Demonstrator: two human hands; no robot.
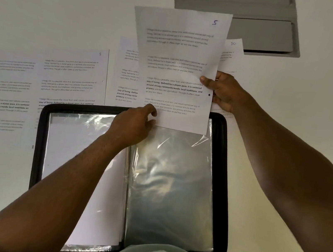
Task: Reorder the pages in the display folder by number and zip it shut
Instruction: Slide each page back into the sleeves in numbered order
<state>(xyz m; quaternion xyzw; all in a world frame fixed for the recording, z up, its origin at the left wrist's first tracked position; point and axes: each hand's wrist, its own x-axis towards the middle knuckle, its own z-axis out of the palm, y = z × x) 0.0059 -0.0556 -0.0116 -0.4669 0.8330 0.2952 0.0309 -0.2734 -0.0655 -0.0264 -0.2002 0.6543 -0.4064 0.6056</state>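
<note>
A black folder [227,179] lies open in the lower middle of the frame on a white surface [285,166], its clear sleeve [174,181] facing up on the right half. Above its top edge, a page marked 5 [177,66] is held by both hands. The right hand [223,91] pinches the page's right edge, thumb on top. The left hand [133,122] grips the bottom left corner with curled fingers [152,112]. Other printed pages [73,74] lie spread across the left of the frame. A page marked 10 [231,53] peeks out at upper right.
</note>
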